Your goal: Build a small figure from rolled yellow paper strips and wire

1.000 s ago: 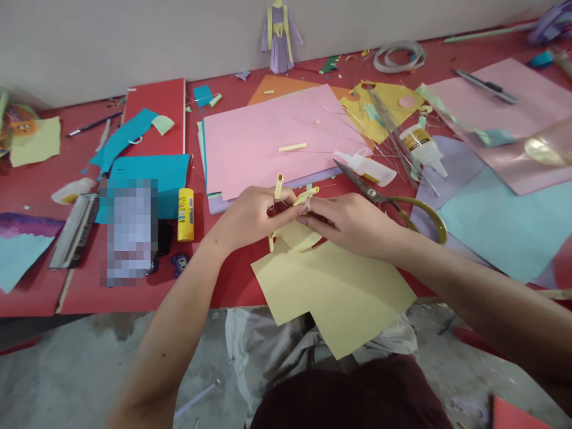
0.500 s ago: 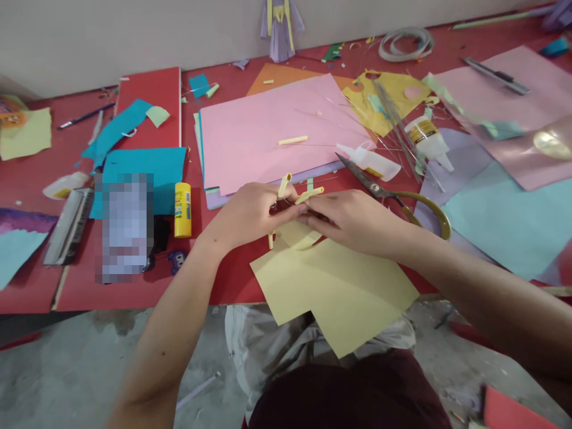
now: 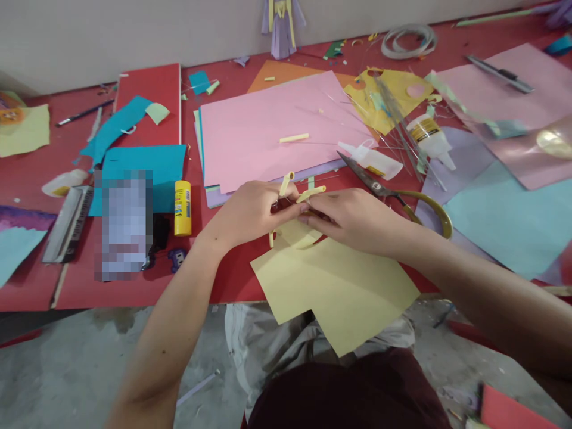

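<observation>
My left hand (image 3: 257,205) and my right hand (image 3: 346,211) meet over the front of the red table, fingertips pinched together. Small rolled yellow paper tubes stick out from them. One tube (image 3: 286,183) rises upright by my left fingers; another tube (image 3: 313,193) lies slantwise above the meeting fingertips. How the tubes are joined is hidden by the fingers. Under my hands a cut yellow paper sheet (image 3: 333,286) hangs over the table edge. Scissors (image 3: 379,189) lie partly spread just beyond my right hand.
Pink paper sheets (image 3: 268,125) lie stacked ahead, with a loose yellow tube (image 3: 294,138) on top. A glue bottle (image 3: 379,162), a second bottle (image 3: 431,138) and thin wires (image 3: 395,119) are at right. A yellow glue stick (image 3: 183,208) stands at left. A box cutter (image 3: 500,74) lies far right.
My hands keep the same pinch on the yellow paper tubes. The view has shifted very slightly; nothing else has visibly moved.
</observation>
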Available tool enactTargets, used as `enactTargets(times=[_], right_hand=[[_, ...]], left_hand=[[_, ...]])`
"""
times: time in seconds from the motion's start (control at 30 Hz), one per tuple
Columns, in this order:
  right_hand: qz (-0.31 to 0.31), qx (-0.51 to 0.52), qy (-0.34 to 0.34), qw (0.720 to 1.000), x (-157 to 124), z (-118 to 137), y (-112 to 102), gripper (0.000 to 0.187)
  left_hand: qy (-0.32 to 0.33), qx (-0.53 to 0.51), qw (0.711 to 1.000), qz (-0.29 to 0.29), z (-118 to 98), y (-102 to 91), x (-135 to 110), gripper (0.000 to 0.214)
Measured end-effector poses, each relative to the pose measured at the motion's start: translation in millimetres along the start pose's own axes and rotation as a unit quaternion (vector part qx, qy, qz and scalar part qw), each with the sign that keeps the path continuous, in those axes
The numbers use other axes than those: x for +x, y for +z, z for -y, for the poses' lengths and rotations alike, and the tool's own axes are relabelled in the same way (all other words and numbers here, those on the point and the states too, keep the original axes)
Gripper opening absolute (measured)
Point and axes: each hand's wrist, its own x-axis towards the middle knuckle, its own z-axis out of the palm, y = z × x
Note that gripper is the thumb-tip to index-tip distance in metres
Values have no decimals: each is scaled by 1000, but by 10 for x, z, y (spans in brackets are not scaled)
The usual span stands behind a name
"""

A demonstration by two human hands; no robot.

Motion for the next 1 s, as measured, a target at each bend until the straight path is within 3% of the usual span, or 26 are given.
enactTargets(times=[0.8, 1.0], right_hand=[[-2, -2, -4, 1000, 13, 3, 1, 23], [-26, 105, -26, 994, 6, -8, -15, 28]], left_hand=[[-5, -5, 1000, 4, 4, 5, -4, 29], [2, -84, 996, -9, -35, -17, -20, 29]])
